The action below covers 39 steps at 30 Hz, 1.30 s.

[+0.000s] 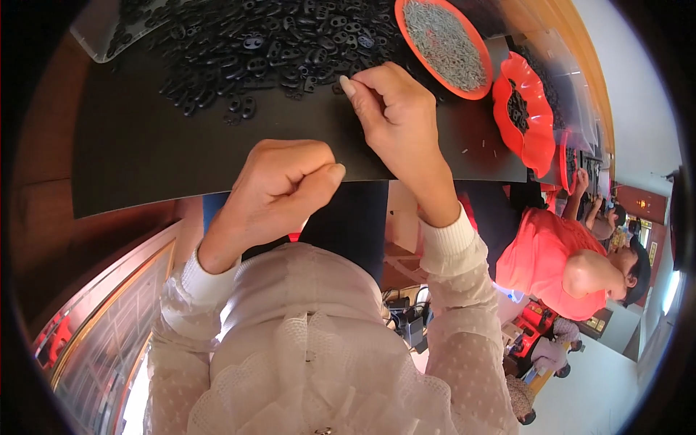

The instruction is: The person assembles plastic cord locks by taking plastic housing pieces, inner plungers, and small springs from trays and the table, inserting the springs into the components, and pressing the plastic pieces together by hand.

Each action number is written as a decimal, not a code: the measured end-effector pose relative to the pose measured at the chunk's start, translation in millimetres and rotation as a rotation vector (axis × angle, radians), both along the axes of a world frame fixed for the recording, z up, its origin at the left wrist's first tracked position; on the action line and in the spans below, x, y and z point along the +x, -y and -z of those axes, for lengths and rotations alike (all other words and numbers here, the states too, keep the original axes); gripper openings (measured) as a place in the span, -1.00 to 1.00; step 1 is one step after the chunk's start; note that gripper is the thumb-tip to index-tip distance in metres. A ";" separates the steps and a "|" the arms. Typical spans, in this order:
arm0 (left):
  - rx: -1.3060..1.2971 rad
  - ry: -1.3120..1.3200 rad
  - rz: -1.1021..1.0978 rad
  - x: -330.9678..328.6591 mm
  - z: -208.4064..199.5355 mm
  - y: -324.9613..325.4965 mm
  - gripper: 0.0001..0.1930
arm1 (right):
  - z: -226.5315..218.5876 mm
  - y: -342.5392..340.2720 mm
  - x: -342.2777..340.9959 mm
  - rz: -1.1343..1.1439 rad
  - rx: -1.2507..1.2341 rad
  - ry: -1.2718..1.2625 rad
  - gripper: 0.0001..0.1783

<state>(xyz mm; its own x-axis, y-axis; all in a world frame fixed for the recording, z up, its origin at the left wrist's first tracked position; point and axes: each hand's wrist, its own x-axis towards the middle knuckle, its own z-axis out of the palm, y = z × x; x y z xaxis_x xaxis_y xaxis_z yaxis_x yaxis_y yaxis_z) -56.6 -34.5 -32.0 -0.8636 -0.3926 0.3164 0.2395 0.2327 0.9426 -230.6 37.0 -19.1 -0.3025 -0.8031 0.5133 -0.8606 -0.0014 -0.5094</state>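
A large heap of small black plastic pieces (290, 54), mostly oval with two holes, covers the far part of the dark work surface (145, 152). My right hand (402, 112) is at the heap's near edge, thumb and forefinger closed in a pinch. A small black two-holed piece (338, 88) shows right at those fingertips. Closer to me, my left hand (279, 181) is closed over the front edge of the surface, thumb pressed against the curled fingers. Whatever it holds is hidden inside the fingers.
An orange-rimmed plate (475, 93) of small grey metal pieces, perhaps springs, stands at the far right. Beside it is a red wavy-edged bowl (536, 119) with black pieces. Several tiny metal bits (484, 143) lie nearby. A person in red (554, 261) sits to my right.
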 end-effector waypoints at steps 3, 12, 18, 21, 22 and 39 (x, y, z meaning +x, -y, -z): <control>0.005 -0.020 -0.215 -5.0 0.2 -7.4 -0.85 | -9.6 -13.7 14.9 -0.010 0.084 0.309 -0.86; -0.681 -0.113 -0.337 -7.7 -11.5 -8.6 -0.65 | -20.4 -46.4 40.9 -0.108 0.189 0.887 -0.76; -0.790 -0.073 -0.261 -7.9 -14.2 -12.8 -0.71 | -19.2 -61.5 45.9 -0.087 0.221 0.768 -0.80; -0.821 -0.069 -0.238 -6.7 -14.3 -14.9 -0.76 | -19.3 -66.9 46.1 -0.122 0.207 0.738 -0.76; -0.823 -0.059 -0.219 -6.1 -14.3 -15.6 -0.79 | -22.1 -68.1 46.5 -0.131 0.218 0.728 -0.74; 0.578 0.141 -0.028 25.8 -5.9 -42.0 -0.85 | -0.3 -162.9 -45.7 0.395 0.262 -0.303 -0.64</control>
<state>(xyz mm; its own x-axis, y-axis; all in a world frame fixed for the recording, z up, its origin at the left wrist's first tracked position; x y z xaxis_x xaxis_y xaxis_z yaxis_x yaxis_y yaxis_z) -30.8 7.5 -26.1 -0.8687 -0.4900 -0.0724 0.1040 -0.3233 0.9406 -276.3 199.9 -18.8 -0.4764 -0.7710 0.4225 -0.8779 0.4440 -0.1796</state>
